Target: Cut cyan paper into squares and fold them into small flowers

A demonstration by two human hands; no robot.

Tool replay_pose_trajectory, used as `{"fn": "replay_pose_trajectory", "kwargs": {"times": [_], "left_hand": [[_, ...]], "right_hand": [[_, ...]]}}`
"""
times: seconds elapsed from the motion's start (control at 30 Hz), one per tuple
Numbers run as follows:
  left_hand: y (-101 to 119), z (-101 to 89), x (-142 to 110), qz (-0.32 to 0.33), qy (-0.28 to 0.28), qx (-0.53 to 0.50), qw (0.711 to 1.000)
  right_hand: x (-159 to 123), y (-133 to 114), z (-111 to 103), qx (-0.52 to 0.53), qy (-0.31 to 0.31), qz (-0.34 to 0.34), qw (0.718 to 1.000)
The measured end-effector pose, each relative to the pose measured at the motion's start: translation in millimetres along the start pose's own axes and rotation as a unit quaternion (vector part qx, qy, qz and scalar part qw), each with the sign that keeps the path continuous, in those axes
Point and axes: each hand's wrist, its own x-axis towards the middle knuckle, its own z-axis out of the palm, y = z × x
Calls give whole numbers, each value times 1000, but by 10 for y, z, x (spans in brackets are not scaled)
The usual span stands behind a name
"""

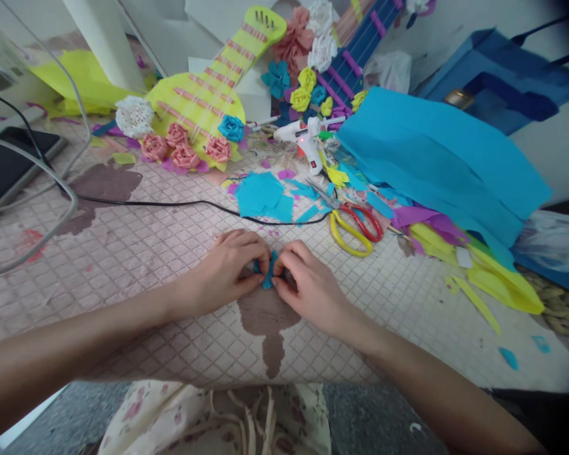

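Between my fingertips is a small piece of blue crepe paper (pixel 267 278), low over the patterned tablecloth (pixel 180 341). My left hand (pixel 232 262) pinches it from the left, thumb and fingers closed. From the right, my right hand (pixel 308 284) pinches the same piece. My fingers hide much of its shape. Just beyond my hands lies a stack of cut blue paper pieces (pixel 265 196). Scissors (pixel 353 224) with one red and one yellow handle rest to the right of it, blades partly apart.
A white glue gun (pixel 306 139) lies behind the scissors. A yellow paper guitar (pixel 199 101) with paper roses stands at the back. Large blue paper sheets (pixel 436 158) cover the right. A black cable (pixel 171 203) crosses the table; a phone (pixel 16 158) lies at left.
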Motion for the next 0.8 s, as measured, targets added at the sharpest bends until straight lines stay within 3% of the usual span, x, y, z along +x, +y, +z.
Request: {"fn": "replay_pose_trajectory", "kwargs": {"times": [0.8], "left_hand": [[7,6,0,1,6,3,1000]], "right_hand": [[-7,-25,-4,-40,-16,-4,999]]}}
